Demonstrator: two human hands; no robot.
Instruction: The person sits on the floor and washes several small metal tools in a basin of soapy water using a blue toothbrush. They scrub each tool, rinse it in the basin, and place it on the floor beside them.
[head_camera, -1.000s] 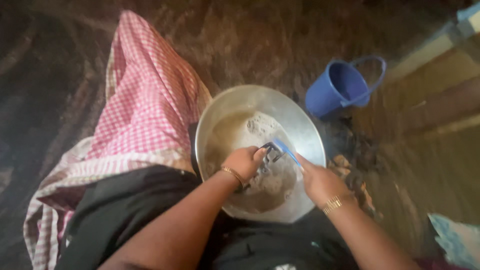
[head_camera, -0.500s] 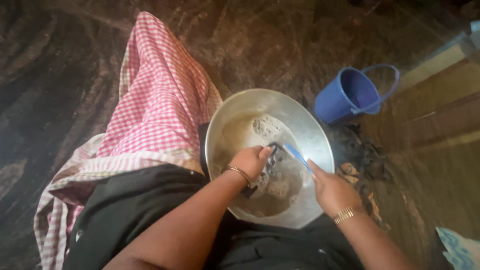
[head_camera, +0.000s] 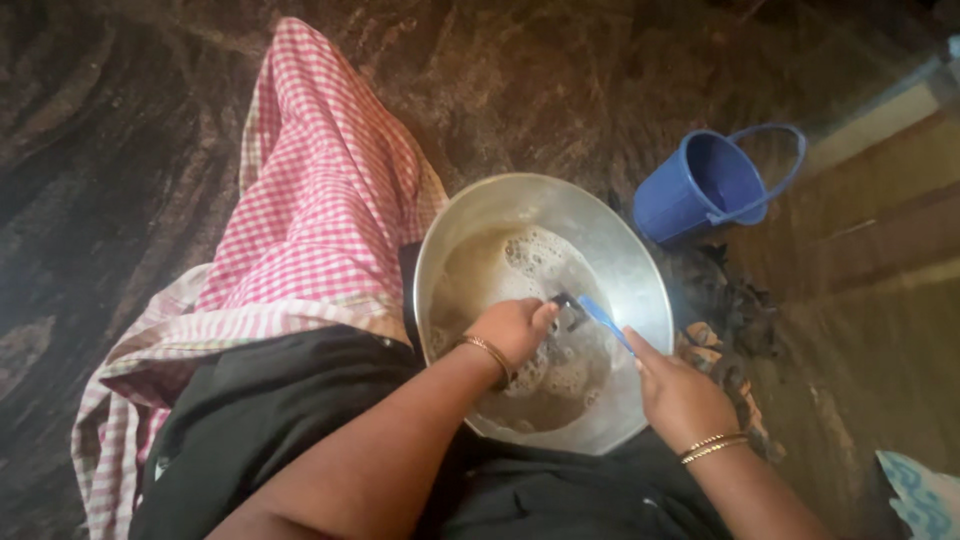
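Left hand (head_camera: 515, 330) closed on a dark item (head_camera: 568, 312) over the foamy water in the metal basin (head_camera: 640, 270) on the floor. Right hand (head_camera: 680, 395) grips a blue brush (head_camera: 605, 320), its tip on that item. Blue bucket (head_camera: 700, 190) nearby.

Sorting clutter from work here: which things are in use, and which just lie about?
In use: metal basin of sudsy water, blue brush in right hand, dark item under left hand.
Lying about: blue bucket, checked cloth.
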